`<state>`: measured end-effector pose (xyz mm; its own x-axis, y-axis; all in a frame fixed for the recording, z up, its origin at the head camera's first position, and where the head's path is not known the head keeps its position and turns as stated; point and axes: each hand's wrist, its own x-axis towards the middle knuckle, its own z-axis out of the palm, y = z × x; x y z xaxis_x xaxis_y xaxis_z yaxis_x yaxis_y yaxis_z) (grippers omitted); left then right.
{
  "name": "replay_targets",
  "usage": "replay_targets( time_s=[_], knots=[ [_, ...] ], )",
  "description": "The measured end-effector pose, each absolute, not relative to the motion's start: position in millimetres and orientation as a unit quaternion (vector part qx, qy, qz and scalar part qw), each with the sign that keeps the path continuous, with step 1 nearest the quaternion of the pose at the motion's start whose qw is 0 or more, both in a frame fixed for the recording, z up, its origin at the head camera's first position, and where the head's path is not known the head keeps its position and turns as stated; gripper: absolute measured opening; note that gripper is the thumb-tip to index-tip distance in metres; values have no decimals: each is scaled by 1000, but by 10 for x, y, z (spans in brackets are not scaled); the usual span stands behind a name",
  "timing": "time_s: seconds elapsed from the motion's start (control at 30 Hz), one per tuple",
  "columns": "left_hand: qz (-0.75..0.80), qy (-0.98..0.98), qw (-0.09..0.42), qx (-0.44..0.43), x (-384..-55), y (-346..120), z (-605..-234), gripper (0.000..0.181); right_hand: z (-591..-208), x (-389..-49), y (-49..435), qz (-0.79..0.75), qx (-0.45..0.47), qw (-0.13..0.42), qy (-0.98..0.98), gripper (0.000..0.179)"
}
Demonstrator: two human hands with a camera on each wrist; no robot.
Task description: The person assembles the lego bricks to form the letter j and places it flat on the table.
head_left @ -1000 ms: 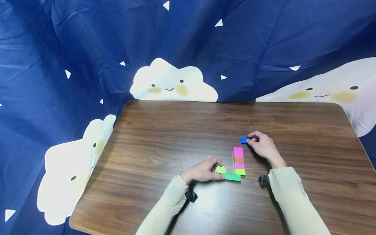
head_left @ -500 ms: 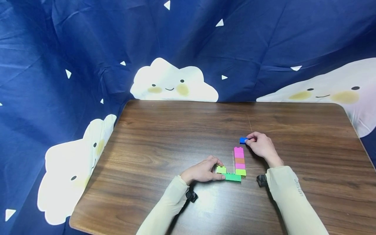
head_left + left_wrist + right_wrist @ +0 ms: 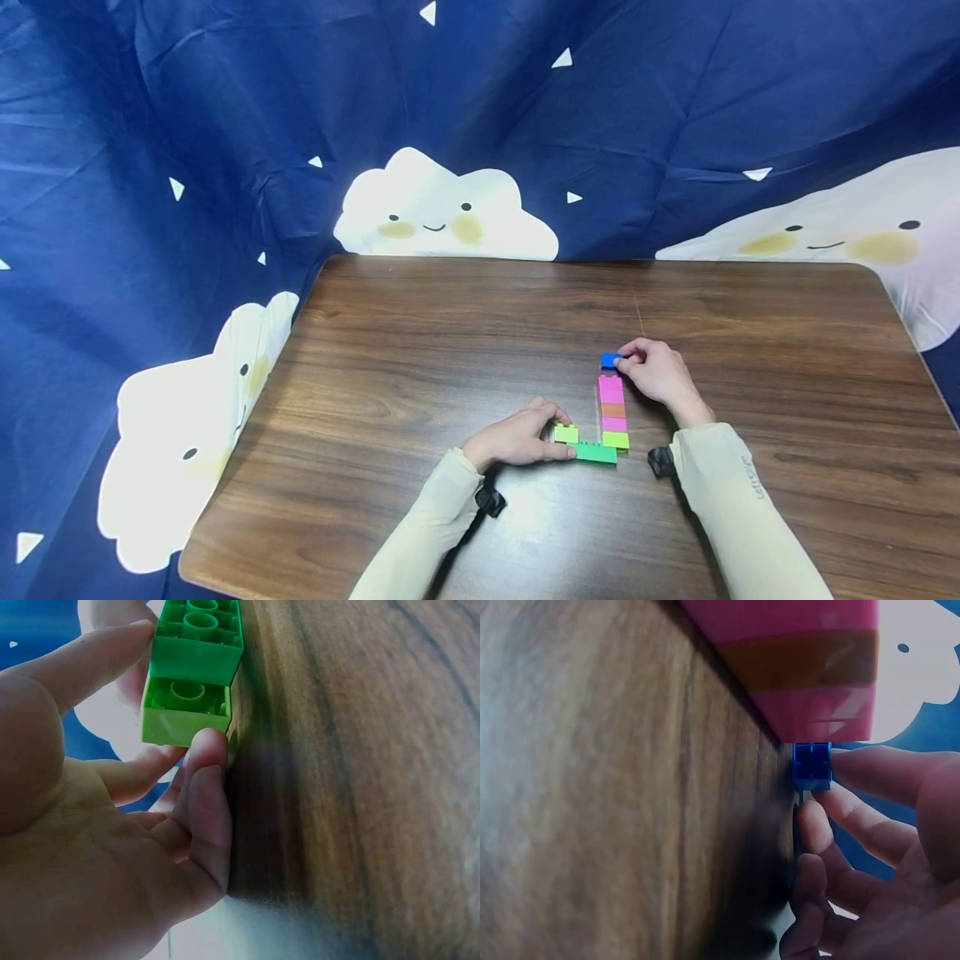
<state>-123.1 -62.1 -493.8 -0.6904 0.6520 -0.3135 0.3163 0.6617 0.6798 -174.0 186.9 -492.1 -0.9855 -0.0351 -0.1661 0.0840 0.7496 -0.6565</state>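
Observation:
Joined toy building bricks lie on the wooden table in the head view. Along the bottom runs a long green brick (image 3: 597, 453), with a lime brick (image 3: 566, 433) on its left end. From its right end a column rises away from me: another lime brick (image 3: 615, 440), then pink, an orange brick (image 3: 613, 410) and a pink brick (image 3: 611, 387). My left hand (image 3: 517, 433) grips the left end, thumb on the green brick, fingers at the lime one. Just beyond the pink end, my right hand (image 3: 658, 373) pinches a small blue brick (image 3: 609, 361), a narrow gap between them.
The brown table (image 3: 420, 333) stretches out on both sides of the bricks. A dark blue curtain (image 3: 600, 100) with white clouds hangs behind its far edge. Black wrist cameras sit under both sleeves.
My right hand has slid left with the blue brick, which now lines up with the pink end of the column. The left hand and the joined bricks hold still.

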Motion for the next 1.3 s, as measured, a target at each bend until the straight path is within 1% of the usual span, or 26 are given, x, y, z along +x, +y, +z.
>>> replay_targets(
  time_s=[0.2,0.8,1.13,1.3],
  knots=[
    [304,868,279,278,-1233,-621,-4940,43,-4920,-1727,1846,-356,13,95,929,27],
    [319,862,282,275,-1231,-626,-4937,44,-4910,-1690,1848,-353,18,97,930,25],
    [321,860,280,280,-1257,-629,-4942,42,-4923,-1693,1870,-358,21,93,929,26],
    [342,853,283,276,-1292,-707,-4920,43,-4899,-1676,1972,-356,2,80,931,22]
  ],
)
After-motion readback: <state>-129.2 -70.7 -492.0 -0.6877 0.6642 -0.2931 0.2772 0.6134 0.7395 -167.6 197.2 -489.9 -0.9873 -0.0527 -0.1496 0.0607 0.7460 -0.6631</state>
